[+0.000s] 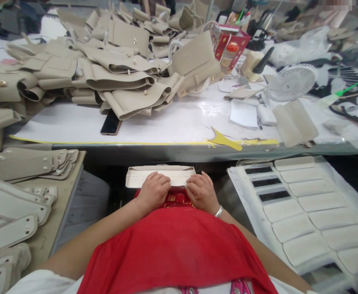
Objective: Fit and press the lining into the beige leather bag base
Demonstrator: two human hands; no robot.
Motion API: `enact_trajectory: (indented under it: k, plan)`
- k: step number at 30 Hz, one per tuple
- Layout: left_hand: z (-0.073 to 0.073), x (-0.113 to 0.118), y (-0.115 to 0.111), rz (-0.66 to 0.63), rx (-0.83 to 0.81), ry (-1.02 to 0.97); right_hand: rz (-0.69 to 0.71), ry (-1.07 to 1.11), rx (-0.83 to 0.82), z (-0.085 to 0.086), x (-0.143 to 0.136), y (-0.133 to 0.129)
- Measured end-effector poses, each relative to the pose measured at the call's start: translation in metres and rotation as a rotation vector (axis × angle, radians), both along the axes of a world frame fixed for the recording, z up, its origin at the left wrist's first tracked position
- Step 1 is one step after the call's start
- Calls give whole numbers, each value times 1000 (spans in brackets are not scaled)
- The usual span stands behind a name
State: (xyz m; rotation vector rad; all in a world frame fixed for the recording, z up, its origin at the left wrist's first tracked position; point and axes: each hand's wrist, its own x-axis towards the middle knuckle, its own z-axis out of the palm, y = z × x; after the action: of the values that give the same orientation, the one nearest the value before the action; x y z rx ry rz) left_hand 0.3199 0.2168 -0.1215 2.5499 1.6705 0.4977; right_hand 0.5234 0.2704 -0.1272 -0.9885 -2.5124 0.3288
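A white, long, box-like bag piece [142,176] with raised edges lies across my lap, over the red apron [179,249]. My left hand [154,188] is closed on its near side, left of the middle, with the fingers curled over the inner face. Near the right end, my right hand [202,191] grips the same piece with bent fingers; a silvery bracelet is on that wrist. The piece's underside and the thumbs are mostly hidden.
Beige bag bodies [124,77] are heaped on the white table, with a phone [110,123] and a yellow scraper-like tool [226,139] near its front edge. Flat white pieces [10,200] lie on the left board. A right-hand board [307,216] bears rows of pale panels. A fan [292,81] stands behind.
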Motion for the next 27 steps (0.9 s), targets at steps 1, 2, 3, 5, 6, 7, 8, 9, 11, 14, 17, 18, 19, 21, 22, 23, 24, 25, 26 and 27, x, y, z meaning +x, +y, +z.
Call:
enact_trajectory:
  k: [1,2,3,5,6,7,8,9,11,14,17,18,19,21,22,23,24,25,26,27]
  plan:
    - [2,2,1,29,1,14,-30,3,-3,0,-2,-1]
    - [3,4,2,62,4,25,-57,5,-7,1,-4,-3]
    - [5,5,3,98,4,33,-86,9,-9,1,-6,-4]
    - [6,8,3,162,-24,47,-146,14,-10,-1,-10,-7]
    - [7,9,4,187,-53,57,-179,21,-10,-2,-11,-8]
    - [7,9,4,207,-84,65,-218,35,-12,-3,-12,-9]
    - [8,9,4,221,-113,72,-267,55,-17,-5,-13,-10]
    - [8,9,4,231,-139,79,-327,74,-28,-6,-13,-11]
    - [10,9,5,249,-182,84,-470,79,-83,-8,-11,-13]
    - [12,8,6,276,-236,81,-615,-53,-313,-8,-7,-14]
    - [14,7,6,290,-288,76,-559,-136,-603,-4,-8,-15]
    - [14,6,6,290,-304,74,-534,-99,-708,-3,-11,-15]
    - [14,6,6,290,-316,72,-528,-31,-831,-1,-14,-15]
    - [14,5,7,286,-330,67,-566,159,-1130,1,-22,-15]
    - [14,4,7,285,-331,65,-603,254,-1269,1,-27,-15]
    - [13,4,8,283,-329,64,-638,336,-1376,2,-31,-16]
    - [13,3,9,280,-328,64,-666,399,-1447,3,-34,-16]
    - [13,3,9,275,-326,66,-685,442,-1484,4,-38,-16]
    - [14,2,10,267,-326,69,-697,471,-1499,4,-40,-16]
    - [14,2,11,257,-327,73,-702,488,-1512,5,-42,-16]
